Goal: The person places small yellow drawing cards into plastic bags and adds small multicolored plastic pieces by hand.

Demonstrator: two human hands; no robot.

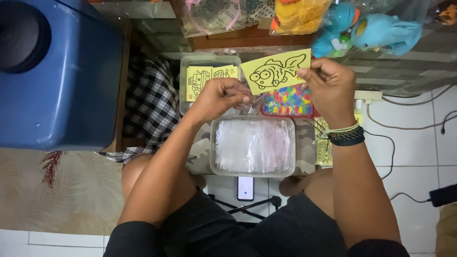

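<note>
- Head view, looking down on a seated person's bare arms and lap, with tiled floor and a woven mat below.
- The right hand (328,88) pinches a stiff yellow card (276,71) by its right edge, fingers closed on it. The card is a flat rectangle, tilted, printed with a bold black outline of a fish.
- The left hand (220,97) is curled, fingertips gripping a thin, crinkly clear plastic sleeve (254,102) just beneath the card's lower edge.
- A dark braided wristband (346,135) and a pale cord circle the right wrist.
- Directly under the card lies a red-rimmed tray of small multicoloured pieces (288,102), a bumpy mosaic of many colours.
- Nearer the person sits a clear rectangular plastic tub (252,146) with rounded corners, packed with glossy, wrinkled transparent bags.
- Behind the left hand, a second clear tub (209,78) holds more yellow outline cards.
- A black-and-white checked cloth (150,102) lies crumpled to the left, beside a large smooth blue plastic bin (62,76).
- Soft blue plush toys (376,31) in shiny wrapping rest at the top right.
- A phone (245,188) stands between the knees.
</note>
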